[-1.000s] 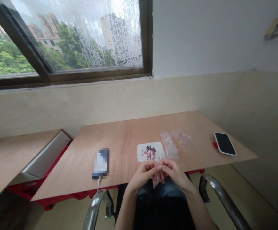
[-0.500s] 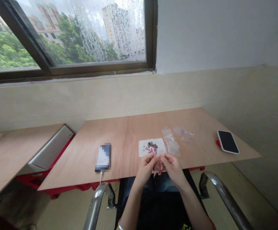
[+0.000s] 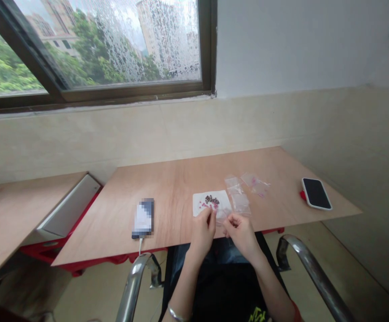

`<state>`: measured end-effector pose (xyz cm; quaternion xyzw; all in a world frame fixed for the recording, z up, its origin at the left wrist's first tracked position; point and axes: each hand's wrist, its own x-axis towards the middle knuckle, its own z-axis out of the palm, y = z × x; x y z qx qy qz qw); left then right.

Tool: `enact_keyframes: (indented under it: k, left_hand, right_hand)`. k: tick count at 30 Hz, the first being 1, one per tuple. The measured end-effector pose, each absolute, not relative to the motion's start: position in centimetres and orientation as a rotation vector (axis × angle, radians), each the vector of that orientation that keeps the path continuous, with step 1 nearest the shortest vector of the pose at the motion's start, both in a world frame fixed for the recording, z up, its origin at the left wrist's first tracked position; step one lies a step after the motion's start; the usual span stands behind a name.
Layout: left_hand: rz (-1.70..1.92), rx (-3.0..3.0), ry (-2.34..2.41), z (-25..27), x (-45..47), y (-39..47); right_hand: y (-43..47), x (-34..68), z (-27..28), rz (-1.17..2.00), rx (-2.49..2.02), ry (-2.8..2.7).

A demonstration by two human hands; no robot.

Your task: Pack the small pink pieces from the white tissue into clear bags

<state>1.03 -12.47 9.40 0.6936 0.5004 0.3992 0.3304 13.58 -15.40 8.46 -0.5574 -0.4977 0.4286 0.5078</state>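
Currently the left hand reaches over the near part of the white sheet, fingertips bunched by the pink beads; whether they are closed on a bead is too small to tell. Just beside it, the right hand is curled, thumb and finger pinching some clear plastic, which shows between the two hands over the sheet's near right corner. The hands are apart.

The pink beads lie loose on the sheet, partly hidden by the left hand, with a small heap of dark beads just behind them. Clear bags lie on the desk right of the sheet, and more bags, with pink bits in them, sit farther back. Well to the right, a phone rests by a red thing; on the left, a blurred-out device has a white cable running over the desk's near edge.
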Motion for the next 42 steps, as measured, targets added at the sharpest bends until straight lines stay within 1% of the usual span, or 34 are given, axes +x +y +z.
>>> enact_keyframes:
  k: [5,8,13,15,18,24,27,29,32,37,39,42]
  left_hand:
    - [1.104,1.77,1.299,9.0,1.1,-12.2]
    - [1.102,1.905,1.279,8.4,1.5,-12.4]
    - [0.922,2.176,1.49,8.2,1.8,-12.9]
    - [0.865,2.219,1.533,8.3,1.8,-13.0]
    - [0.865,2.228,1.5,8.2,1.7,-12.8]
    - [0.945,2.185,1.438,7.7,1.8,-12.4]
    - [0.921,2.251,1.318,7.6,2.1,-12.4]
    - [0.906,2.255,1.268,7.5,2.2,-12.4]
    - [0.954,2.221,1.211,7.3,2.4,-12.3]
    - [1.179,2.051,1.202,7.9,2.7,-12.9]
    - [1.317,1.86,1.2,8.5,2.9,-13.5]
    - [1.517,1.322,1.135,9.2,3.3,-13.5]
  right_hand:
    - [-14.9,13.5,7.6,0.946,-1.412,-1.137]
    - [-14.6,13.5,7.2,0.94,-1.422,-1.11]
    - [-14.8,13.2,7.6,0.855,-1.436,-1.172]
    - [-14.8,13.0,7.8,0.88,-1.392,-1.173]
    - [-14.4,12.8,7.6,1.065,-1.253,-1.028]
    - [-13.4,13.3,7.3,1.509,-0.943,-0.366]
    - [-12.9,13.6,7.3,1.782,-0.75,-0.284]
    - [-12.6,13.7,7.2,1.836,-0.672,-0.276]
    - [-12.3,13.4,7.1,1.795,-0.613,-0.274]
    - [-11.8,13.0,7.4,1.694,-0.707,-0.219]
    - [-11.5,13.1,7.7,1.588,-0.721,-0.147]
    - [-11.1,13.0,8.6,1.354,-0.761,-0.11]
